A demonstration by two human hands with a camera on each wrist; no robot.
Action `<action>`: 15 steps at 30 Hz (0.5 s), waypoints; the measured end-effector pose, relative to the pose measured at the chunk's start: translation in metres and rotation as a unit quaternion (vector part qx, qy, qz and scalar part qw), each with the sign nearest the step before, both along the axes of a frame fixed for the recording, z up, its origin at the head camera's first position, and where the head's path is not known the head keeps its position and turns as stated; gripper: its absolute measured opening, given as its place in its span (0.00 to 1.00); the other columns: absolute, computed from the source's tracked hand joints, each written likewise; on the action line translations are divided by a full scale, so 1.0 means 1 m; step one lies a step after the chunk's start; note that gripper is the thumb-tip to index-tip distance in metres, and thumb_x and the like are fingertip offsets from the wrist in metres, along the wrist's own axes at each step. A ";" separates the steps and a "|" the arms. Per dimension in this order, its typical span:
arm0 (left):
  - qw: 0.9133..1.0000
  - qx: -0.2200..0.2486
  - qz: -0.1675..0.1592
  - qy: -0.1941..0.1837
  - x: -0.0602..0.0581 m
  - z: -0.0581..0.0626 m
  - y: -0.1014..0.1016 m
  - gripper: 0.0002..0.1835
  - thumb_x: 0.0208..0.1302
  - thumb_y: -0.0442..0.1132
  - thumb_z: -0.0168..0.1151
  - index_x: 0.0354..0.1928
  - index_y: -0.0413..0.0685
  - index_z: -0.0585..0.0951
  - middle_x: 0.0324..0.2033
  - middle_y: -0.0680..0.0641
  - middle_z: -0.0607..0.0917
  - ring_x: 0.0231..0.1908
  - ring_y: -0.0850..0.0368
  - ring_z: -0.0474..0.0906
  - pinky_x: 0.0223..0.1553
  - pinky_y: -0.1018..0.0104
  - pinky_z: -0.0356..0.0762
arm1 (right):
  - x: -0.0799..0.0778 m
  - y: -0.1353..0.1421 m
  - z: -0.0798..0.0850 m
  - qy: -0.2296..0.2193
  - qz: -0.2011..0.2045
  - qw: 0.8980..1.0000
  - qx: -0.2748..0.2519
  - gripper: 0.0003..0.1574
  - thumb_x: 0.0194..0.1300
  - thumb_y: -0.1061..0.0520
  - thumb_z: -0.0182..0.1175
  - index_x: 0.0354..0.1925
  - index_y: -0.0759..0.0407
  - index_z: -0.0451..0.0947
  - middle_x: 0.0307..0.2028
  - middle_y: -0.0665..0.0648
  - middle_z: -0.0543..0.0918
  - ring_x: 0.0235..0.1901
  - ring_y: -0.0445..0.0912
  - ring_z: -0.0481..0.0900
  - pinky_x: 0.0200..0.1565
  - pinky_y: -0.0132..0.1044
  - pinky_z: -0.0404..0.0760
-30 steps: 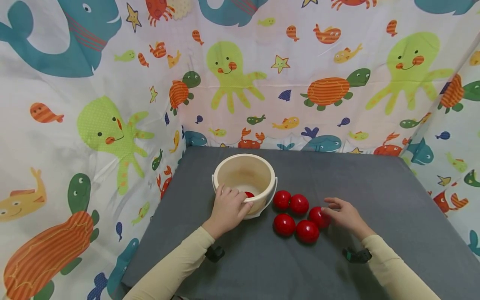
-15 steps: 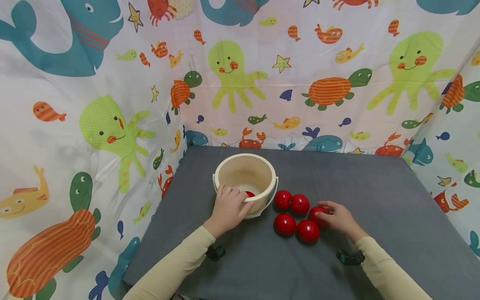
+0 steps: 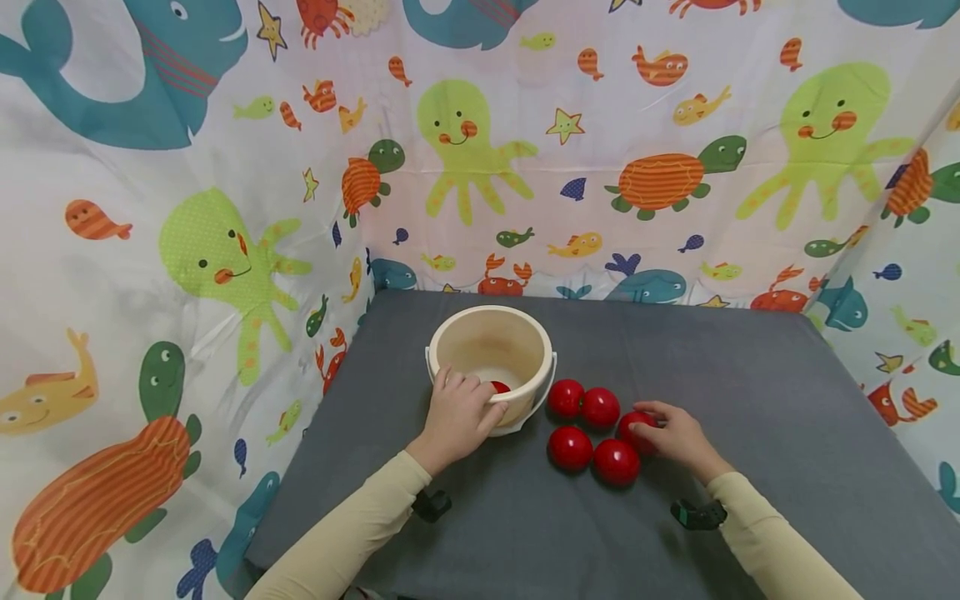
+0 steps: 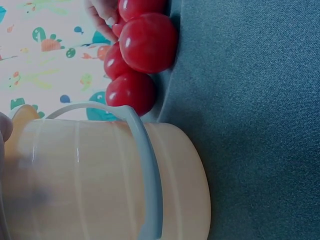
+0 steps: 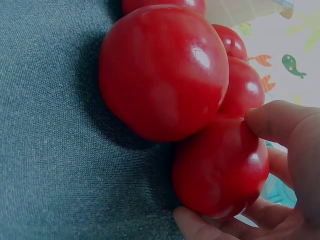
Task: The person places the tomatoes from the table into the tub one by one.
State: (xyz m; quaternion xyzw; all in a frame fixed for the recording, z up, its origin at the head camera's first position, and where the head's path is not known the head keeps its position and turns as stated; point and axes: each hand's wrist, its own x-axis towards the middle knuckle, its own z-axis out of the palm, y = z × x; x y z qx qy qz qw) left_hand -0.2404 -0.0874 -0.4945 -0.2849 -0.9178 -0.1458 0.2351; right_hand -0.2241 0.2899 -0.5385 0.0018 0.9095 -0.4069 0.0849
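My left hand [image 3: 457, 417] grips the near rim of a cream bucket [image 3: 495, 333], fingers over the edge and thumb on the outside. Inside the bucket a bit of one red fruit [image 3: 499, 387] shows. To the right, my right hand [image 3: 678, 437] holds a glossy red round fruit [image 5: 220, 165], apple- or tomato-like. In the right wrist view the thumb and fingers curl round its sides while it sits on the cloth. Touching it are similar fruits, among them a large one [image 5: 162, 75] nearer the wrist camera.
Several more red fruits [image 3: 570, 448] lie clustered between bucket and right hand. The bucket's white handle [image 4: 147, 170] hangs down its side. A dark grey cloth [image 3: 735, 375] covers the table. Curtains with printed sea animals [image 3: 660, 179] stand behind and at both sides.
My right hand has moved left and come round the rightmost fruit, which it only touched at its edge a second ago. The left hand keeps its grip on the bucket.
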 end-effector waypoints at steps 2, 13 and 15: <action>1.000 0.000 0.000 -0.003 0.000 0.000 0.000 0.15 0.70 0.54 0.59 0.38 0.53 0.85 0.33 0.49 0.85 0.39 0.50 0.76 0.65 0.37 0.65 | -0.001 0.000 -0.001 -0.001 -0.001 1.000 -0.004 0.33 0.69 0.50 0.64 0.65 0.67 0.73 0.59 0.77 0.77 0.54 0.65 0.79 0.38 0.43 0.89; 1.000 0.012 -0.005 -0.005 0.001 0.000 0.000 0.14 0.70 0.54 0.60 0.38 0.52 0.85 0.33 0.48 0.85 0.39 0.49 0.76 0.65 0.36 0.64 | -0.004 0.006 0.001 -0.002 -0.017 1.000 -0.009 0.33 0.69 0.48 0.64 0.65 0.66 0.74 0.59 0.77 0.77 0.51 0.61 0.82 0.39 0.45 0.90; 1.000 0.013 -0.005 -0.002 0.001 0.001 0.000 0.14 0.69 0.53 0.60 0.38 0.52 0.85 0.32 0.48 0.85 0.39 0.49 0.76 0.65 0.36 0.64 | -0.005 0.008 0.003 0.001 -0.019 1.000 -0.006 0.33 0.69 0.48 0.64 0.65 0.66 0.73 0.59 0.77 0.77 0.52 0.63 0.81 0.39 0.45 0.90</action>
